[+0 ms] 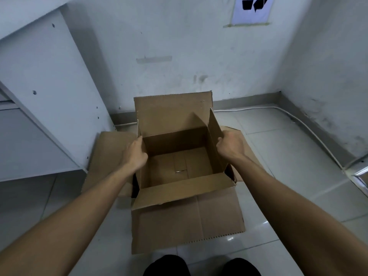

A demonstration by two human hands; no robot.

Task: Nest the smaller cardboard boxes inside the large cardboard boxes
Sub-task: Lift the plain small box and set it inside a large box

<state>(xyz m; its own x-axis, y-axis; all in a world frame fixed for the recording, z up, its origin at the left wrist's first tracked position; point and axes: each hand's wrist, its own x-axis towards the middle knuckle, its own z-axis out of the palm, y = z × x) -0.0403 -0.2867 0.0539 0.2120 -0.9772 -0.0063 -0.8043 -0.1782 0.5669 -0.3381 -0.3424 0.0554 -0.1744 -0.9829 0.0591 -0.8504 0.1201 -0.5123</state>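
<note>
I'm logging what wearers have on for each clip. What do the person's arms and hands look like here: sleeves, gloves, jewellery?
Both arms are bare to the frame edge, no sleeves visible. The left hand and right hand are ungloved, with no watch, ring or bracelet visible.

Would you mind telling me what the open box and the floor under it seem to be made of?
Open box: brown corrugated cardboard, matte, judging by its creased flaps and jagged cut edges. Floor: probably glazed ceramic tile, pale and glossy, with grout lines and bright reflections.
</note>
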